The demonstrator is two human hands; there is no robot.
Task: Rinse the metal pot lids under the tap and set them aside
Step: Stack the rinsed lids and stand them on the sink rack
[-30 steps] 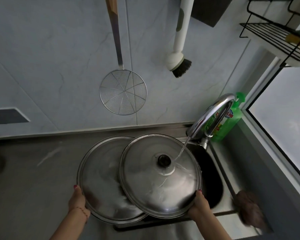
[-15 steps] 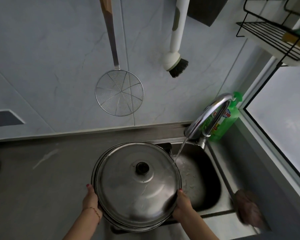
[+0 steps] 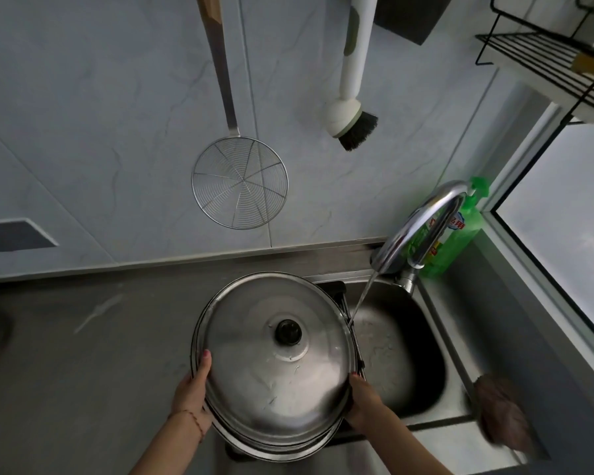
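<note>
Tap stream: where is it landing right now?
In the head view the stream falls from the tap just past the right edge of the top lid, into the sink.

The top lid (image 3: 275,365) hides nearly all of the lower lid (image 3: 282,452); only a thin rim of it shows. Most fingers of the left hand (image 3: 191,394) and the right hand (image 3: 364,399) are hidden under the lids. The skimmer handle (image 3: 216,63) and wire shelf (image 3: 542,63) are cut by the edges, and the brown thing (image 3: 501,413) beside the sink (image 3: 436,337) is too blurred to tell.
</note>
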